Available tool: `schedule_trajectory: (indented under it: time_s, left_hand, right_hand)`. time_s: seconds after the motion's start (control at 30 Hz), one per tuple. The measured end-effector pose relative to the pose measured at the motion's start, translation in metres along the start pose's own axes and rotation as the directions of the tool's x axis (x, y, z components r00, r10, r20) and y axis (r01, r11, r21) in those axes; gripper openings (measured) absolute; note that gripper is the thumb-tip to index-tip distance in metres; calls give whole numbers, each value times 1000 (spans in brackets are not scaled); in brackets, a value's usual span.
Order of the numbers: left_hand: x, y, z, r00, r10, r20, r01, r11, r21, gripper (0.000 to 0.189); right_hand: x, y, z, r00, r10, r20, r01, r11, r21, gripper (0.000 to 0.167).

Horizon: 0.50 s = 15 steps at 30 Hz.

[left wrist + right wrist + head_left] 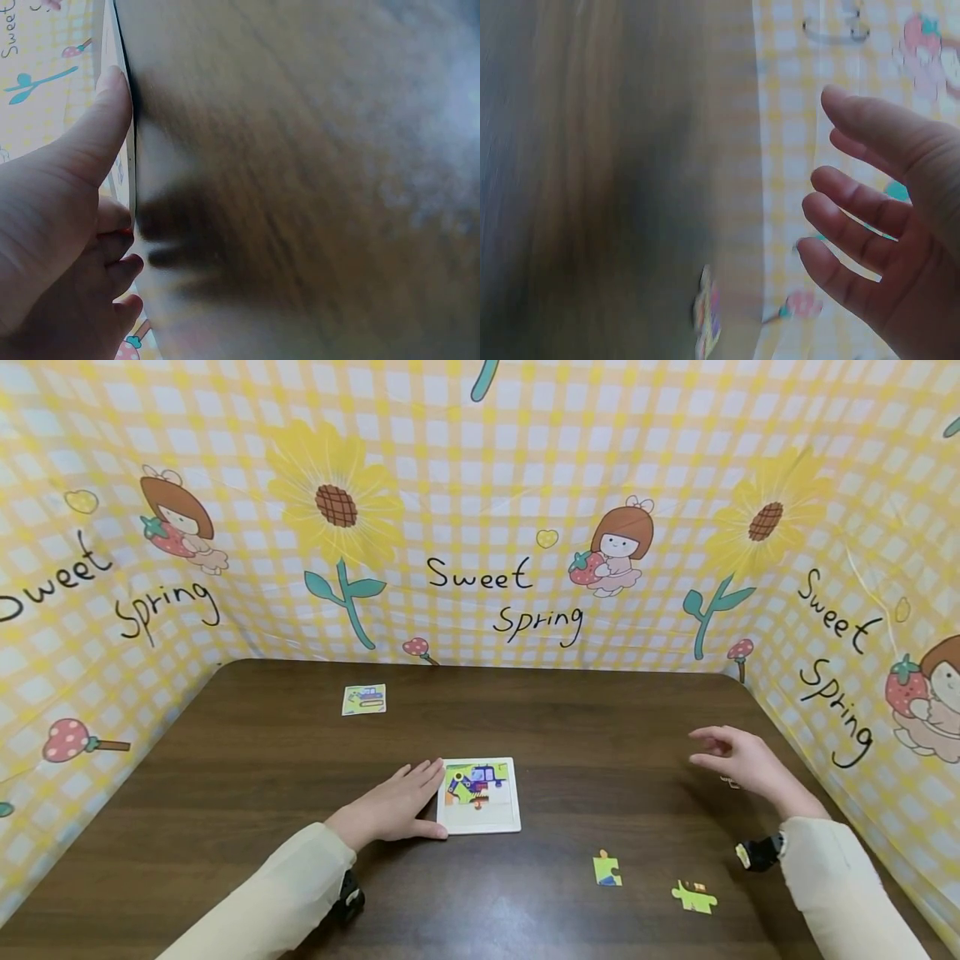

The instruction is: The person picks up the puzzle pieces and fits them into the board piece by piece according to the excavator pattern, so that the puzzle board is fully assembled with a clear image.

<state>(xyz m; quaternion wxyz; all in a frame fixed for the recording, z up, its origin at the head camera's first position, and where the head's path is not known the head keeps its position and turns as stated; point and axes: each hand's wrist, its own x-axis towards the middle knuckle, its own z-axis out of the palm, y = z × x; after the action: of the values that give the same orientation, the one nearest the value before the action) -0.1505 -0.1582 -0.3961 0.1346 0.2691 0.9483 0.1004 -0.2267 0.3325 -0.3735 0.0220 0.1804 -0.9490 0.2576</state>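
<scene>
Hovering over the right side of the table (pixel 555 710), the right hand (pixel 742 764) pinches nothing, its fingers loosely curved and its thumb apart from them. 1 jigsaw piece (pixel 730 782) lies directly below, partly hidden by that hand, so its long axis cannot be told; the left hand is well apart from it. 2 other pieces, a notched piece (pixel 602 870) and a wider piece (pixel 697 900), lie nearer the person, between the hands. The left hand (pixel 393 802), thumb and fingers spread, touches the left edge of the part-filled puzzle tray (pixel 491 821).
</scene>
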Motion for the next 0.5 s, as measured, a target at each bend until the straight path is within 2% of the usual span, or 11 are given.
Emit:
schedule_trajectory:
  time_s: [0.33, 0.5]
  left_hand:
    - [1, 0, 0, 1000, -6, 7, 6, 1000, 1, 86]
    - [1, 0, 0, 1000, -8, 9, 8, 1000, 1, 86]
  right_hand:
    - [-23, 44, -10, 992, 105, 77, -103, 994, -30, 42]
    - [-29, 59, -12, 987, 131, 98, -123, 989, -79, 37]
